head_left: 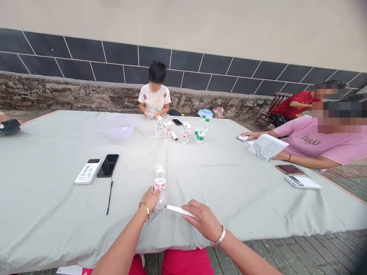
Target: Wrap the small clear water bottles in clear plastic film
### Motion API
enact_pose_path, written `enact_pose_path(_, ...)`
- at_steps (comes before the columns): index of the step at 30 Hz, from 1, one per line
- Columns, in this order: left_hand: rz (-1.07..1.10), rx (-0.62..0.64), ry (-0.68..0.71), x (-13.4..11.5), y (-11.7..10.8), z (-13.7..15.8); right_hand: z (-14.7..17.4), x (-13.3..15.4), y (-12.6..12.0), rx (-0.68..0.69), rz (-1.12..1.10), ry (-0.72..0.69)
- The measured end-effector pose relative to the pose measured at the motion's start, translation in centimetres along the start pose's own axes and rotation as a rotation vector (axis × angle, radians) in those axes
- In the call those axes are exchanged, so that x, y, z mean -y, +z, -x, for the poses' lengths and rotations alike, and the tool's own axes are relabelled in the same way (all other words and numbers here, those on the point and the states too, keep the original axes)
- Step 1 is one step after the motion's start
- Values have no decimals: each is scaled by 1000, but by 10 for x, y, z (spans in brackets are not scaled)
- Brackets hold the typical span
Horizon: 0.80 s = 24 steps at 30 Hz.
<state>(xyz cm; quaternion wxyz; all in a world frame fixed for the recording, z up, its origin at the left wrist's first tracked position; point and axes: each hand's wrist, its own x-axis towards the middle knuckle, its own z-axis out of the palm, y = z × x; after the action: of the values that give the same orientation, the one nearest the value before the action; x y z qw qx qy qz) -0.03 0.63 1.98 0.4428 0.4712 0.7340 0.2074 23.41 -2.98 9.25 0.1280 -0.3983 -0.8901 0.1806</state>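
Note:
My left hand [151,198] is closed around the lower side of a clear plastic water bottle [160,184] with a red and white label. The bottle's cap end points away from me; I cannot tell whether it lies flat or is tilted. Fingers of my right hand [203,219] are wrapped round a slim white stick-shaped tool [178,209]. Its narrow dark tip meets the bottle near the base, just right of my left hand. The exact kind of tool is too small to make out.
Left of my hands lie a white power bank [88,172] and a black phone [108,165] with a strap. Farther back stand a clear purplish basin [116,123], several water bottles [168,131] and green-capped bottles [203,131]. A person [155,95] sits opposite; another holds a booklet [268,147].

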Motion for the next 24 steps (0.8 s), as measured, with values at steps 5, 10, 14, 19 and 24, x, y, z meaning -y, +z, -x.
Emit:
enact_pose_path(5, -17, -17, 7, 3, 2, 3, -4, -25, -3, -108, -81, 105)
enact_pose_path(10, -96, -51, 24, 1, 0, 11, -50, -80, 28, -390, 155, 572)
enact_pose_path(14, -143, -58, 23, 1, -3, 11, -60, -84, 52, -340, 255, 597)
enact_pose_path(19, -140, -52, 28, -1, -1, 12, -77, -38, 73, -393, -21, 494)
enact_pose_path(24, -100, -46, 7, -1, -4, 11, -114, 0, 101, -327, -467, 594)
